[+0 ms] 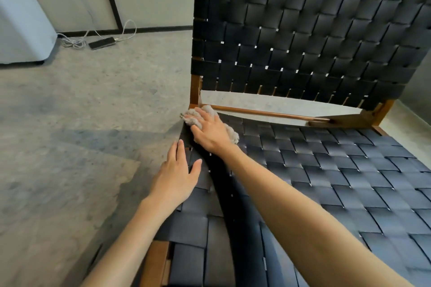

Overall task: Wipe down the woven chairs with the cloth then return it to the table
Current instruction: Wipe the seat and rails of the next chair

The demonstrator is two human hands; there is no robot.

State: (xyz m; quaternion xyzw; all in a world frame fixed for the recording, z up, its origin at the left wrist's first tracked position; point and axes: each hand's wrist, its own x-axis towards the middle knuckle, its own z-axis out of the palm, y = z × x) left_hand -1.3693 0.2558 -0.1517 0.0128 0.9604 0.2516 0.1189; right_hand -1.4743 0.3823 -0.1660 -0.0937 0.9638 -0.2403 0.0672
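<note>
The black woven-strap chair with a brown wooden frame (326, 170) fills the right side of the view, its seat running from near to far and its upright backrest (303, 30) rising at the far end. A fluffy beige cloth (233, 135) lies bunched on the far left corner of the seat, just in front of the wooden rail (268, 113) under the backrest.

The right hand (210, 130) lies on top of the cloth, palm down. Its grip is open - fingers spread and laid across the fabric, pressing it onto the straps instead of closing around it. Tufts of cloth show beyond the fingertips on the far side and beside the wrist on the right.

The left hand (177, 177) rests nearer, flat on the left edge of the seat. Its grip is open too, with the fingers straight and together, the thumb held out to the right, and nothing held - only the woven straps under the palm. The two hands are near each other but apart.

Far left on the grey speckled floor (81, 112), a dark phone (102, 43) lies with a white cable (130, 28) looping from it, next to a white rounded unit (21, 30).
</note>
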